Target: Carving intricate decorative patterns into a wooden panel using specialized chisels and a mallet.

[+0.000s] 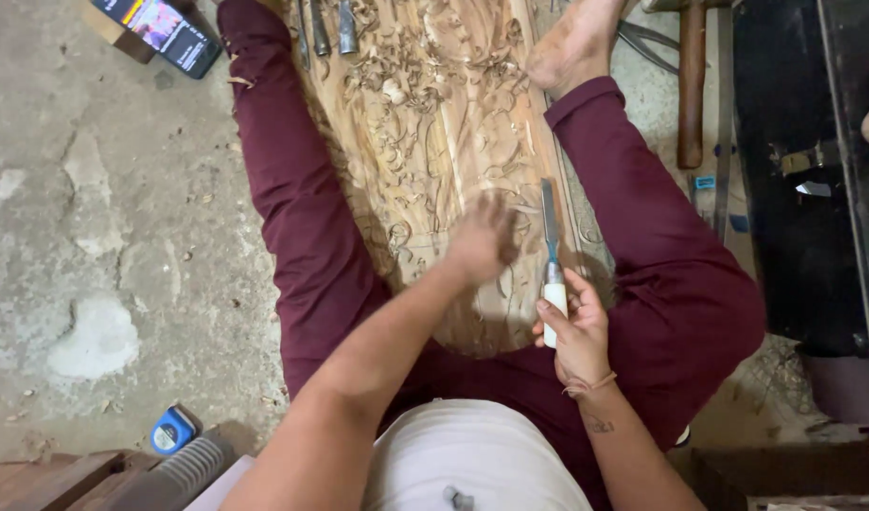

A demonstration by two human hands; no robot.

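white shirt cloth (472, 454) fills the bottom edge, nearest the lens. just beyond, the right hand (574, 331) is wrapped tight around the pale handle of a chisel (551, 246), blade pointing away over the carved wooden panel (434, 123). the left hand (482, 241) is motion-blurred above the panel; spread or curled, i cannot tell, nor whether it touches the wood. curled shavings (406, 66) hide much of the carving. more tools (323, 24) are cut off at the top edge. maroon trouser legs (302, 218) flank the panel, one bare foot (571, 43) on it. a blue tape measure (172, 431) lies on the concrete floor (94, 237).
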